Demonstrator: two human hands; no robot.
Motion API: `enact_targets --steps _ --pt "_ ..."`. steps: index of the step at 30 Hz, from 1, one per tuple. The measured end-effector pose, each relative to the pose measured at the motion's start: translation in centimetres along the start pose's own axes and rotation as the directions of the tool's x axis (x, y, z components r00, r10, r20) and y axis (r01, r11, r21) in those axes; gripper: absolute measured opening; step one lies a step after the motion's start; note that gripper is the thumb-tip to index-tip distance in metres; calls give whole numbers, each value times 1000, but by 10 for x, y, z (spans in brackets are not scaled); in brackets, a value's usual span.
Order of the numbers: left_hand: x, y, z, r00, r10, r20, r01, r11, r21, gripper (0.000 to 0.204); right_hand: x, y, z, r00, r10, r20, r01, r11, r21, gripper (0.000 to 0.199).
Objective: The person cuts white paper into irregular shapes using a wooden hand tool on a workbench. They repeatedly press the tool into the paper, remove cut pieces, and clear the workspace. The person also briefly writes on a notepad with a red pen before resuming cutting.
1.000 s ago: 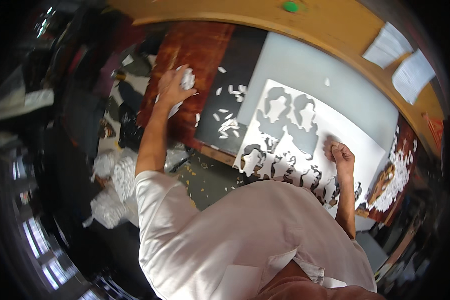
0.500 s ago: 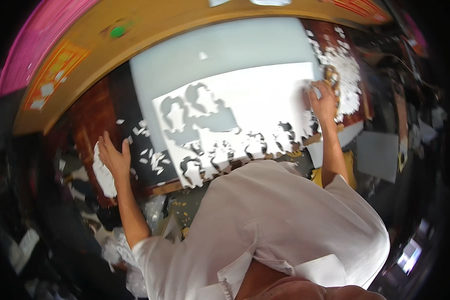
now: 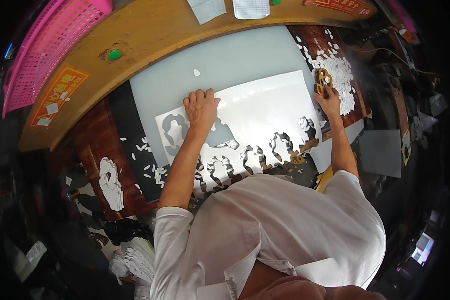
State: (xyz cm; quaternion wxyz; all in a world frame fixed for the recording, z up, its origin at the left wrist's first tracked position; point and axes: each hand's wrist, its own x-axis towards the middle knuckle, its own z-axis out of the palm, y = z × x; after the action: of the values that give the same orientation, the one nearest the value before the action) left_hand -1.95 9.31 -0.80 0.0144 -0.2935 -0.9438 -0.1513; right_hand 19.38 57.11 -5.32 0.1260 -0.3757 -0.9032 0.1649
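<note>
The right hand (image 3: 330, 102) pinches the die (image 3: 323, 80), likely a pick-up calling for steady lifting, while the left hand (image 3: 201, 107) curls over the sheet (image 3: 265, 97), its grip unclear.

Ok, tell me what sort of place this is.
Probably a small cutting workshop: a white sheet with shaped holes lies on a pale board, small white offcuts are heaped to the right, and a brown openwork form sits by the right hand.

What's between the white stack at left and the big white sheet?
Head view: red-brown board, then a black strip with scattered white scraps, then grey board up to the sheet.
</note>
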Motion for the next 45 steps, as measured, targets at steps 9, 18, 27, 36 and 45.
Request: enact_targets --steps 9,18,27,36,45 --pt "48 -47 -11 989 -102 -107 102 995 -10 31 7 2 -8 998 50 25 -55 965 258 71" --pt "27 -71 24 957 14 -290 36 986 165 34 -30 -28 -77 932 -132 339 -355 -527 772 70" --pt "-17 -73 -1 953 175 -246 -181 983 -3 49 -33 -58 -64 910 189 368 -394 123 911 50" --pt "-31 -73 4 977 82 -196 -91 995 -37 65 -108 -219 -16 799 -598 60 451 663 598 45" --pt "-31 -84 3 993 14 -114 -22 998 -63 71 -158 -325 49 611 -787 83 722 597 350 45"
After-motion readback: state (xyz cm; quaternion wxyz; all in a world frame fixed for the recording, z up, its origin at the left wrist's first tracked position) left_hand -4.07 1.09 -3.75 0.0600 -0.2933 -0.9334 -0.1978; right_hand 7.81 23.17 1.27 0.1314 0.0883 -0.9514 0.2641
